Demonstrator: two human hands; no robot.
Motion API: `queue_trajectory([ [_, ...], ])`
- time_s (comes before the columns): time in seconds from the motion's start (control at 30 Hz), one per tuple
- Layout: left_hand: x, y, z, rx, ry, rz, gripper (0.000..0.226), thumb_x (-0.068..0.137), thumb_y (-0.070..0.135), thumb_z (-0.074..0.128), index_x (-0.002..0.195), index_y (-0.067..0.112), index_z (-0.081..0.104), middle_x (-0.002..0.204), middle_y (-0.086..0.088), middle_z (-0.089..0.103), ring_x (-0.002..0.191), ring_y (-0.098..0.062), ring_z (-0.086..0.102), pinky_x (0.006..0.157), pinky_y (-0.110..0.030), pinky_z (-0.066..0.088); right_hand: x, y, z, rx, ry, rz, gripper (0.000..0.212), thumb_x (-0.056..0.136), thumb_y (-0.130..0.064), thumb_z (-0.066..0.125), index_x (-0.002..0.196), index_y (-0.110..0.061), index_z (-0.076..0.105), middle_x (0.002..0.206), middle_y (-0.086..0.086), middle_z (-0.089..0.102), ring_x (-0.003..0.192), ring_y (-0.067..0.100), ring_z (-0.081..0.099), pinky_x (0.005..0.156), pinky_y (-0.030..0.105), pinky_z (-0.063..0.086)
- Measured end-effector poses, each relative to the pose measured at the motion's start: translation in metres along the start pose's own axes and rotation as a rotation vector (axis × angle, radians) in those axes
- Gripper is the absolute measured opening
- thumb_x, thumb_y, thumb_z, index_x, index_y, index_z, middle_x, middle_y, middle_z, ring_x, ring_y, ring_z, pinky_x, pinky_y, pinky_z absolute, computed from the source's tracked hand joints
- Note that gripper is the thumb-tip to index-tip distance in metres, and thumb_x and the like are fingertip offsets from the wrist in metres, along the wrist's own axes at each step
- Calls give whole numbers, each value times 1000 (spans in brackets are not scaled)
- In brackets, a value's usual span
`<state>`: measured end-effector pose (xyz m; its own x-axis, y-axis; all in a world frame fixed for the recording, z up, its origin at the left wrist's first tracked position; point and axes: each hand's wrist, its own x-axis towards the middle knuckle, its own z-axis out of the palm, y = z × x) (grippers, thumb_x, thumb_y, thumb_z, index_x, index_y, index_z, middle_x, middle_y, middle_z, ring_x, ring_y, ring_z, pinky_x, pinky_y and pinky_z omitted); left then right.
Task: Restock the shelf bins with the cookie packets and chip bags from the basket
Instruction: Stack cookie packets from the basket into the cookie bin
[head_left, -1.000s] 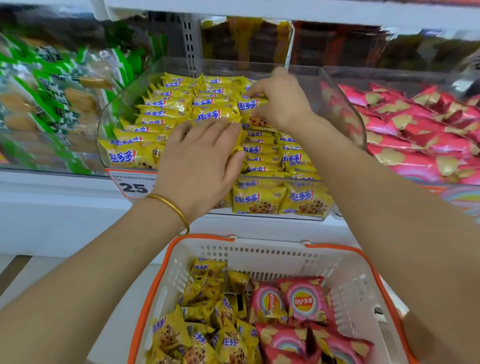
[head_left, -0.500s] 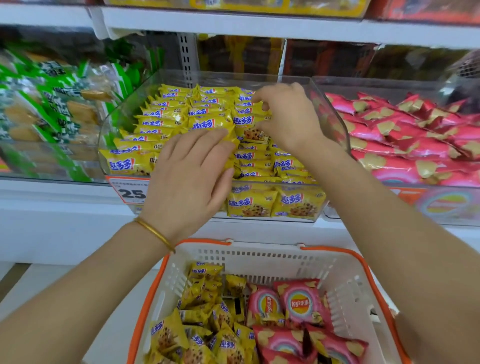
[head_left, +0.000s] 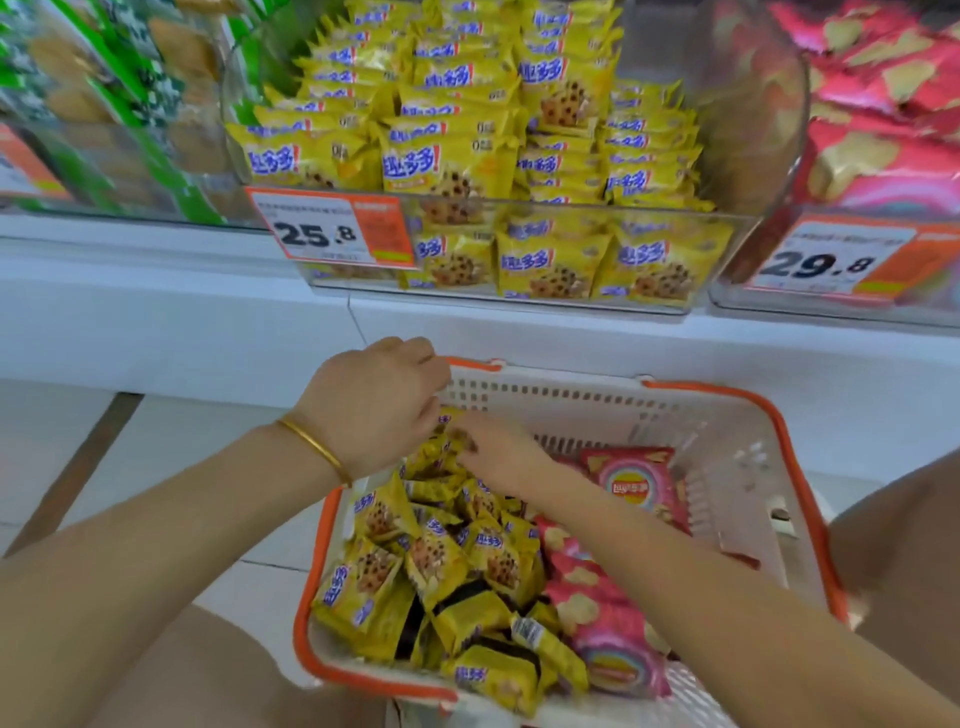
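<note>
A white basket with an orange rim sits low in front of me, between my knees. A heap of yellow cookie packets fills its left half, and pink chip bags lie along the right of that heap. Both hands are down in the basket's far left corner. My left hand, with a gold bangle on its wrist, curls its fingers onto a yellow packet. My right hand meets it from the right and pinches packets at the top of the heap. On the shelf above, the clear cookie bin is stacked with the same yellow packets.
To the right stands a bin of pink chip bags with a 29.8 price tag. A 25.8 tag hangs on the cookie bin. Green-wrapped snacks fill the left bin. A white shelf ledge juts out above the basket.
Both hands have left the cookie bin and dropped into the basket, onto the yellow packets. The view has tilted down and moved closer.
</note>
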<state>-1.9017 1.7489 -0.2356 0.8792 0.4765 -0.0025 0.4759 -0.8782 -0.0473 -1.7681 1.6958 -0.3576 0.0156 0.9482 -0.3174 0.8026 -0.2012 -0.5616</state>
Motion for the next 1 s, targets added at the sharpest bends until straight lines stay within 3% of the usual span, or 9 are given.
queue_trajectory([
  [0.1, 4, -9, 5, 105, -174, -84, 36, 99, 32, 29, 121, 21, 54, 121, 2, 52, 111, -18, 50, 76, -34, 49, 38, 2, 39, 174, -98, 106, 54, 95, -3, 39, 147, -19, 31, 145, 8, 42, 90, 20, 58, 63, 26, 42],
  [0.23, 8, -15, 5, 89, -297, -143, 32, 100, 28, 32, 123, 22, 52, 121, 0, 53, 110, -21, 52, 78, -36, 48, 58, 1, 68, 256, -186, 183, 43, 101, -20, 39, 144, -11, 37, 149, 10, 37, 130, 28, 41, 102, 34, 37],
  [0.4, 15, -23, 9, 106, -295, -160, 31, 100, 24, 34, 125, 21, 51, 122, -1, 53, 111, -23, 52, 75, -34, 43, 46, 16, 66, 476, 229, 337, 11, 89, -20, 61, 96, -13, 66, 96, -4, 63, 96, 15, 57, 69, 21, 38],
  [0.47, 18, -23, 9, 117, -316, -159, 31, 100, 23, 35, 128, 21, 50, 125, -2, 52, 114, -23, 51, 78, -35, 45, 28, 20, 47, 564, 288, 315, 4, 84, -13, 67, 84, -15, 64, 82, -9, 59, 85, 12, 56, 73, 23, 41],
  [0.63, 29, -13, 7, -19, -371, -163, 36, 99, 29, 43, 133, 19, 44, 132, -4, 48, 119, -24, 49, 89, -39, 47, -20, 25, -15, 912, 227, 297, 18, 84, 3, 63, 80, -14, 59, 89, 7, 59, 75, 21, 65, 70, 29, 58],
  [0.73, 34, 2, 2, -249, -443, -102, 67, 85, 45, 65, 139, 20, 35, 137, -3, 40, 123, -23, 43, 99, -38, 42, -43, 19, -52, 1075, 209, 289, 13, 86, 5, 60, 87, -7, 57, 85, 14, 58, 72, 24, 67, 65, 31, 58],
  [0.87, 39, 22, -2, -318, -309, -33, 62, 78, 41, 73, 127, 21, 40, 123, 0, 41, 110, -19, 48, 88, -35, 45, -70, 4, -91, 1366, 113, 331, 10, 91, -2, 56, 86, -10, 55, 67, 9, 63, 56, 17, 66, 54, 26, 56],
  [0.93, 44, 23, -10, -388, -244, -71, 43, 85, 32, 68, 120, 18, 48, 107, 1, 49, 94, -17, 53, 73, -27, 41, -80, -1, -104, 1204, 118, 350, 2, 93, -14, 57, 93, -12, 58, 64, 7, 63, 52, 14, 62, 48, 22, 51],
  [1.0, 47, 20, -20, -524, -281, -139, 41, 85, 33, 68, 120, 19, 52, 97, 1, 57, 78, -11, 53, 61, -21, 38, -88, 3, -113, 736, 217, 300, 16, 95, -26, 54, 102, -15, 64, 70, 3, 61, 55, 11, 57, 47, 20, 46],
])
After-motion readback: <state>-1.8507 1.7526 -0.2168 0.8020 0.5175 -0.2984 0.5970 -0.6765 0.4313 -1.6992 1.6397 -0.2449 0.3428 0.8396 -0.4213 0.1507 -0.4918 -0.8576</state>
